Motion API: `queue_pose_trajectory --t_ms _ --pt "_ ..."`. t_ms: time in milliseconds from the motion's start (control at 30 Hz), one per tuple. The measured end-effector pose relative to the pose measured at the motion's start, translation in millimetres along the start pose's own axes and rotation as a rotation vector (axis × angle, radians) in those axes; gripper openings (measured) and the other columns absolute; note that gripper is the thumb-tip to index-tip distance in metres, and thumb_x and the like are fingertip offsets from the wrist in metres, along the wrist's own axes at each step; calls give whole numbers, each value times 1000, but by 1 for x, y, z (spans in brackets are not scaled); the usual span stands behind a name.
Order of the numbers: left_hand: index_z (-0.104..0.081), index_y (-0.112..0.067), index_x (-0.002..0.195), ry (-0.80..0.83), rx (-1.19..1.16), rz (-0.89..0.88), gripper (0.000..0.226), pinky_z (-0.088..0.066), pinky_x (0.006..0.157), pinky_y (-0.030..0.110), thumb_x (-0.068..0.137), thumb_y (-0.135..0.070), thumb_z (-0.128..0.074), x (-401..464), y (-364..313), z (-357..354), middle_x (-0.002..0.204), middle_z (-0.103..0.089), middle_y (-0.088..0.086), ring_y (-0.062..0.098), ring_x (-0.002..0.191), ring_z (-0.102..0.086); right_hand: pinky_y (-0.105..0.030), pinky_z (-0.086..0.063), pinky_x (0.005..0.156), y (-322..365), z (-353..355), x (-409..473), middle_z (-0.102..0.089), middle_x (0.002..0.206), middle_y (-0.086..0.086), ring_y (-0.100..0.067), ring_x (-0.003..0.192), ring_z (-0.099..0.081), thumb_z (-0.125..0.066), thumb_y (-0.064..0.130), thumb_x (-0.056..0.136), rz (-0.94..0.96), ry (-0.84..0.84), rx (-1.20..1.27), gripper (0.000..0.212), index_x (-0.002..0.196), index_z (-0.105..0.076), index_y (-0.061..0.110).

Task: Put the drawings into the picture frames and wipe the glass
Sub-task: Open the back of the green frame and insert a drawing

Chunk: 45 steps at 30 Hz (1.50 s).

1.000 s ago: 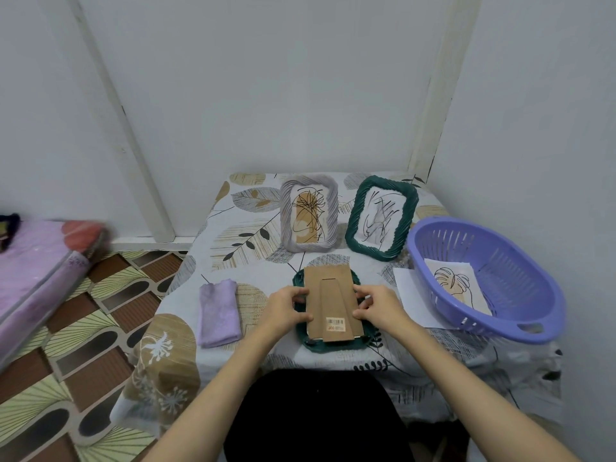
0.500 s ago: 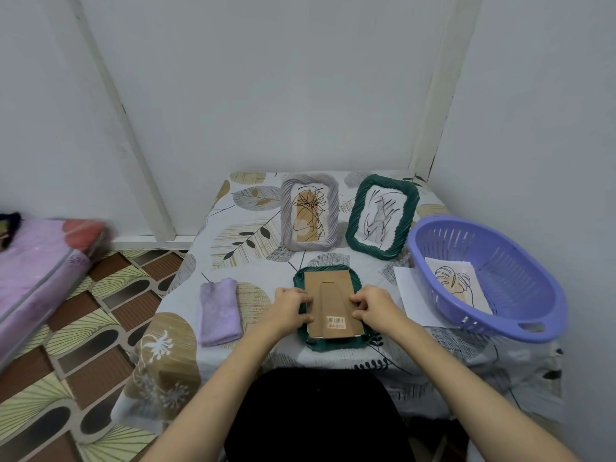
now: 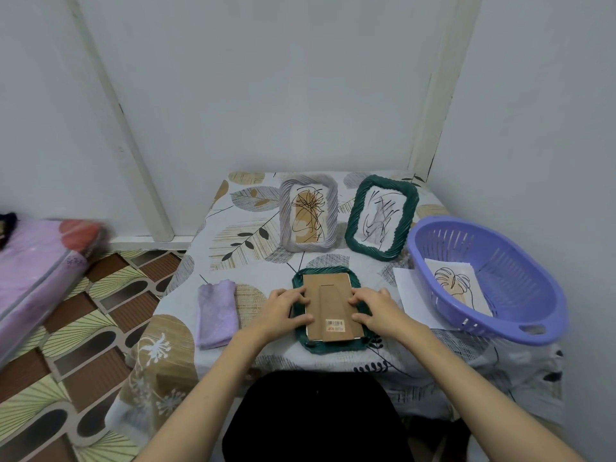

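A dark green frame lies face down near the table's front edge. A brown cardboard backing board with a stand flap and barcode sticker lies in it, and a thin white paper edge shows under the board. My left hand presses its fingertips on the board's left edge. My right hand presses on the right edge. Behind, a grey frame and a second green frame each show a line drawing. A folded purple cloth lies to the left.
A purple plastic basket at the right holds a leaf drawing, and a white sheet lies beside it. The leaf-patterned tablecloth covers a small table in a wall corner. A pink wrapped mattress lies on the floor, far left.
The backing board was held raised and tilted above the green frame; it now lies lower and flat in the frame, with both hands still at its sides.
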<state>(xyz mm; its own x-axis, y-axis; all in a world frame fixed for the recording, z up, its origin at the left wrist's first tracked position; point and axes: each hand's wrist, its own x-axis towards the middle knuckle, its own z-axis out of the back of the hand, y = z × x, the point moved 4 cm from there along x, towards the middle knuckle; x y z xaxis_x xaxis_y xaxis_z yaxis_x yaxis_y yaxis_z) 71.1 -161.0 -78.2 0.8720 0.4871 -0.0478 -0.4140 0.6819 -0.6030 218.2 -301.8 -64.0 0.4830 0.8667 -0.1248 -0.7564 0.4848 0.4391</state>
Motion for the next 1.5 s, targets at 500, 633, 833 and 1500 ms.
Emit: queue_pose_trajectory --t_ms 500,633,833,1500 --pt "-43 -16 137 23 101 -1 60 -21 111 31 84 -38 -63 13 7 -1 151 -30 -3 23 133 -28 -22 -29 104 -5 -6 7 -46 141 -5 -18 128 -43 -67 13 83 50 -14 141 37 118 -60 9" --pt "-43 -16 137 19 111 -12 62 -21 110 29 83 -38 -63 15 8 -1 151 -30 -3 22 133 -28 -21 -36 95 -7 -4 10 -51 135 -4 -16 117 -50 -66 14 83 42 -1 165 31 114 -63 10" --pt "-44 -14 133 28 76 -31 59 -23 108 28 83 -35 -65 14 6 2 153 -26 -3 23 133 -26 -19 -33 77 -6 18 30 -63 112 -7 -11 85 -48 -59 17 88 -1 -96 221 26 113 -62 13" --pt "-62 -9 112 -169 -70 44 35 -28 97 21 82 -27 -67 34 11 15 125 -50 11 26 120 -44 -39 -42 92 -10 -2 57 -50 112 -9 -25 106 -49 -68 29 81 -41 -238 165 60 135 -43 21"
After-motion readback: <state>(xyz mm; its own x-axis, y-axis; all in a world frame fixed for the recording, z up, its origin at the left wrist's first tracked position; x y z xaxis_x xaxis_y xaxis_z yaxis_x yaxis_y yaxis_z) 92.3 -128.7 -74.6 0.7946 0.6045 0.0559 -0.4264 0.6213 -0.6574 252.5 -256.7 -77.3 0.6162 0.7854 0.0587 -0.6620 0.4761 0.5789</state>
